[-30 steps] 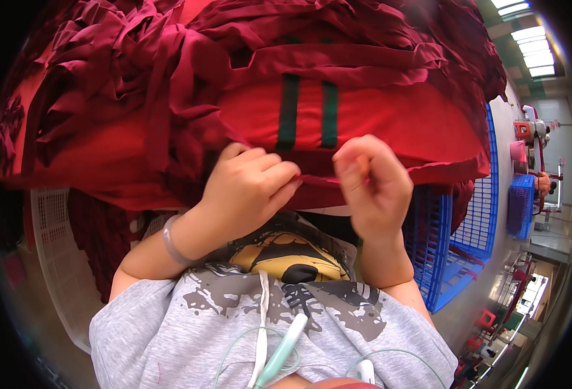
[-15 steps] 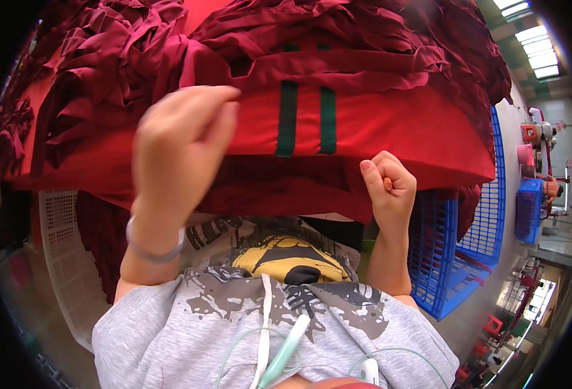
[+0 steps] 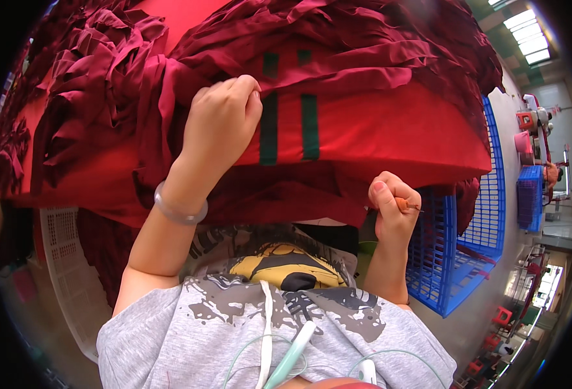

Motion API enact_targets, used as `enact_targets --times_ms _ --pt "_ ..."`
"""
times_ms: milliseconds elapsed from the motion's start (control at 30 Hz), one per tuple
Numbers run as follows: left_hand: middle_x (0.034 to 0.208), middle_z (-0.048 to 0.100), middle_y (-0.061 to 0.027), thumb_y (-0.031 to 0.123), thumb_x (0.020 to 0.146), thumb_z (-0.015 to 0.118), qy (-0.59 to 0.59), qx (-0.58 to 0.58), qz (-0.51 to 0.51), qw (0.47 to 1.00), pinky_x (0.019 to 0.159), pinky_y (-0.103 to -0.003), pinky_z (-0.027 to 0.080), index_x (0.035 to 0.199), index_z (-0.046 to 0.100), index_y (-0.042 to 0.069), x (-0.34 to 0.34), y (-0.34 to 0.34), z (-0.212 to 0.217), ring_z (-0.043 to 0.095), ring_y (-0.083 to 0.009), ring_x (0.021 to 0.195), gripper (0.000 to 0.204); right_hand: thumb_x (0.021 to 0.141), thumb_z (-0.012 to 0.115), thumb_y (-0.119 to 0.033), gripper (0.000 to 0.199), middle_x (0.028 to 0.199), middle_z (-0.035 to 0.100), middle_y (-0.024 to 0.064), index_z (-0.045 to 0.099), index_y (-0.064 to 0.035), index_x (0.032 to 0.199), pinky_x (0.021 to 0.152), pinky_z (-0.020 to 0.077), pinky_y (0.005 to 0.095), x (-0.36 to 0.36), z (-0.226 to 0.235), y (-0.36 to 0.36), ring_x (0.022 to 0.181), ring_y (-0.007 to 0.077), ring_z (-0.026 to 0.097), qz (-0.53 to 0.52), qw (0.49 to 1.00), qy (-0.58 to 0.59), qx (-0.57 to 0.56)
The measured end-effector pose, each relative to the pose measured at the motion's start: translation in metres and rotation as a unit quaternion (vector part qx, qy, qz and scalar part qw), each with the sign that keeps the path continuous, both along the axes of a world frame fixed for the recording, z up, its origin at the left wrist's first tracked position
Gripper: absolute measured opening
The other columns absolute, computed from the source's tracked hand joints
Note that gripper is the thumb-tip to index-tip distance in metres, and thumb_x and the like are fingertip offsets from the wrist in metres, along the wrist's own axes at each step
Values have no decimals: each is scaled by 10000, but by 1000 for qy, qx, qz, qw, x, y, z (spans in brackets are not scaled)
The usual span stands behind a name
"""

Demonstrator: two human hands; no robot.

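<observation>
1. Dark-red, ribbon-like cloth strips [image 3: 338, 45] lie piled at twelve o'clock on smooth, bright-red cloth [image 3: 389, 123], maybe for easy reach.
2. Left hand [image 3: 224, 120], at eleven o'clock, curls near them; whether it pinches one, I cannot tell.
3. Right hand [image 3: 393, 217], at three, squeezes a small orange-handled tool [image 3: 402, 204], likely so it won't drop.

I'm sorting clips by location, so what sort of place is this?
Probably a garment or textile workshop: dark red fabric strips lie heaped on a red-covered work surface, a blue plastic crate stands beside it, and red stools show farther off.
</observation>
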State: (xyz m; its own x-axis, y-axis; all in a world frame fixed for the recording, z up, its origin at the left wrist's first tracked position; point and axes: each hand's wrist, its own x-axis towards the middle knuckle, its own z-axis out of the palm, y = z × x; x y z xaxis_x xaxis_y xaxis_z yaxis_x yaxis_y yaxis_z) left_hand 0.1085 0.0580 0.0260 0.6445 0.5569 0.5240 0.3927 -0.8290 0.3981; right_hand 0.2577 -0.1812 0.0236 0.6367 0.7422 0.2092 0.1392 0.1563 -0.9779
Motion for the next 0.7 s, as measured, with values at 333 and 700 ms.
enact_targets --times_ms 333,700 --pt "707 626 -42 193 714 798 111 -173 -356 912 724 -338 392 773 699 86 -74 -14 85 588 -215 665 157 1026 406 -484 547 914 668 130 532 -12 1274 479 411 238 -37 -1 50 615 170 624 271 907 313 -76" --pt "584 532 -22 168 628 829 37 -214 -233 948 568 -322 329 749 682 35 -132 4 67 478 -174 554 232 993 505 -250 348 972 670 71 598 -28 1245 866 508 416 187 44 -26 884 204 619 -155 901 292 280"
